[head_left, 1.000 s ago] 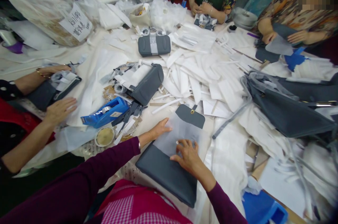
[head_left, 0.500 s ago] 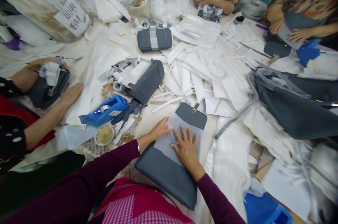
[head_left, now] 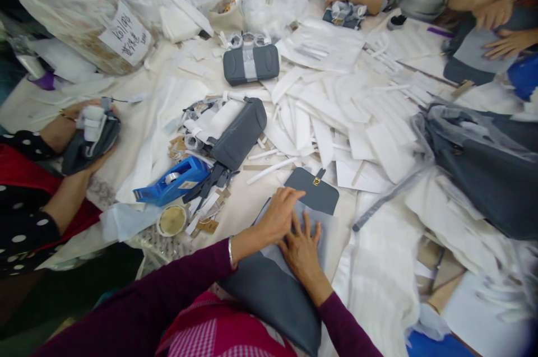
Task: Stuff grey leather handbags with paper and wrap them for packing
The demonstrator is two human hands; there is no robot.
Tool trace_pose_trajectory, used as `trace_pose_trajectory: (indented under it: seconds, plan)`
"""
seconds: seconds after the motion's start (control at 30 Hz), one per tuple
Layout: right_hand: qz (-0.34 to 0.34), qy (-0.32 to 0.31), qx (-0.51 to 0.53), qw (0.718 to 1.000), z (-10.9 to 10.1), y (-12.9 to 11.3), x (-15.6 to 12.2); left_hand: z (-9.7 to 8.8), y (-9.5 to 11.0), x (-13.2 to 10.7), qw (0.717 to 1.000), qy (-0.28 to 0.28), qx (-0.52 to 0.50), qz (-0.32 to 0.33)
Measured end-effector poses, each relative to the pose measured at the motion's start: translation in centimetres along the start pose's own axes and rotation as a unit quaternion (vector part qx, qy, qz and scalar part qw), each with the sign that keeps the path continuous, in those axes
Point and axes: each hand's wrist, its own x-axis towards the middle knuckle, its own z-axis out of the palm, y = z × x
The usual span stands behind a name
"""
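Observation:
A dark grey bag (head_left: 277,304) lies flat before me, its flap (head_left: 311,184) opened away from me with a small gold clasp (head_left: 316,181) at the far edge. Thin translucent sheet (head_left: 329,225) covers the bag's middle. On that sheet my right hand (head_left: 303,245) presses flat, fingers spread. My left hand (head_left: 277,216) is raised just beside it, over the sheet's upper part, with its fingers bent and drawn together. Whatever sits between those fingertips is hidden.
A blue tape dispenser (head_left: 172,180) and a round tin (head_left: 171,220) stand left. Two wrapped grey bags (head_left: 251,64) (head_left: 241,133) lie beyond. White padding strips (head_left: 328,99) cover the middle. A larger grey bag (head_left: 483,172) is at right. Co-workers' hands (head_left: 90,169) work around the table.
My left hand has lifted from the sheet's left edge and moved right, its fingers closing beside my right hand. My right hand stays spread on the sheet. The view has shifted slightly.

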Motion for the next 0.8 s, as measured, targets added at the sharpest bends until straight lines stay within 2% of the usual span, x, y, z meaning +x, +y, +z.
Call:
trace_pose_trajectory:
  seconds: [0.03,0.1,0.17,0.27,0.37,0.5,0.63,0.8]
  plan:
    - [0.0,0.0,0.008,1.0,0.1,0.0,0.0,0.8,0.1,0.1,0.999,-0.033,-0.012,0.036]
    - [0.001,0.008,0.024,1.0,0.3,0.2,-0.1,2.4,-1.0,0.1,0.996,-0.066,-0.016,0.052]
    - [0.0,0.029,0.051,0.998,0.5,0.6,-0.1,3.8,-3.2,-0.1,0.998,-0.052,0.011,0.025]
    - [0.036,0.104,0.124,0.986,0.8,1.7,0.0,5.0,-5.5,-0.5,0.997,-0.025,0.067,0.006]
    - [0.082,0.148,0.149,0.974,0.8,3.0,0.3,5.0,-5.4,-0.6,0.989,-0.033,0.141,0.017]
    - [0.1,0.107,0.064,0.987,0.1,3.6,0.9,4.2,-4.2,-0.5,0.97,-0.049,0.24,0.011]
    - [0.118,0.074,-0.002,0.99,-0.6,3.7,1.4,3.6,-4.1,-0.3,0.964,-0.055,0.26,-0.001]
    - [0.121,0.063,-0.004,0.991,-0.3,4.2,1.5,3.5,-4.4,0.1,0.963,-0.062,0.261,-0.003]
